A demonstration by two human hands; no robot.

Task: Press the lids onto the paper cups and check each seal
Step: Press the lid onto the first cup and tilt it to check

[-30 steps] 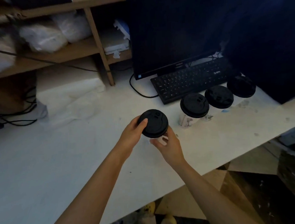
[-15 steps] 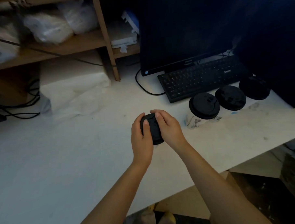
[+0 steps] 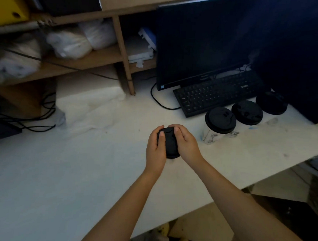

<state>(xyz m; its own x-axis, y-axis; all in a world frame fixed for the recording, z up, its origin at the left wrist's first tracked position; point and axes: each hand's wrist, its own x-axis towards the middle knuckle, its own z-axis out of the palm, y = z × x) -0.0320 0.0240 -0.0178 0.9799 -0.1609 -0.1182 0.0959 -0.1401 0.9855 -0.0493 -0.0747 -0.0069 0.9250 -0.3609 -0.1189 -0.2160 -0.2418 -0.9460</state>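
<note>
hands (image 3: pixel 171 145) cupping black lid (image 3: pixel 169 143), bare table (image 3: pixel 65 170) leftward

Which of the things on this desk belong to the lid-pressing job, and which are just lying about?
Job:
- black lid under both hands, left hand, right hand; its cup is hidden
- three lidded cups in a row: nearest, middle, far

Lying about:
- keyboard
- monitor
- white wrapping
- cables
- shelf with its bags
</note>
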